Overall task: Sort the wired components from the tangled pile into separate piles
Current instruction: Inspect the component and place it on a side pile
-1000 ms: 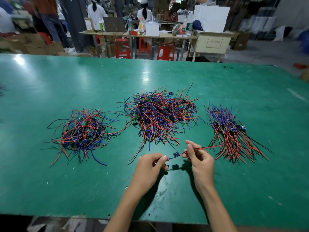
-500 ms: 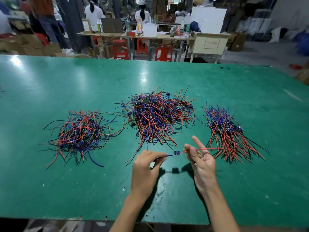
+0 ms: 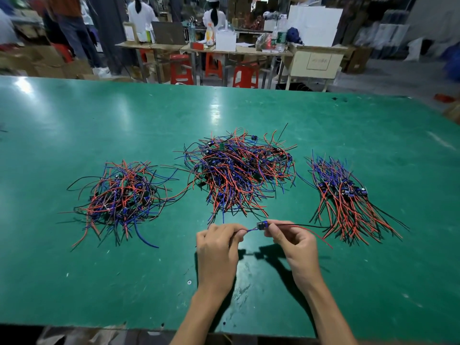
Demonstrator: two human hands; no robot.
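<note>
Three heaps of red, blue and black wired components lie on the green table (image 3: 249,110): a tangled central pile (image 3: 239,170), a loose left pile (image 3: 122,195) and a combed right pile (image 3: 348,197). Just in front of the central pile I hold one wired component (image 3: 261,224) above the table. My left hand (image 3: 217,250) pinches its blue wire end. My right hand (image 3: 296,245) pinches the small board, and its red and black leads trail right toward the right pile.
The table's near edge runs below my forearms. Beyond the far edge stand workbenches (image 3: 224,49), red stools (image 3: 181,72), cardboard boxes and people working with their backs turned.
My right hand's fingers, spread half a second ago, have closed on the component's board. Both hands have drawn closer together, and the component sits level between them.
</note>
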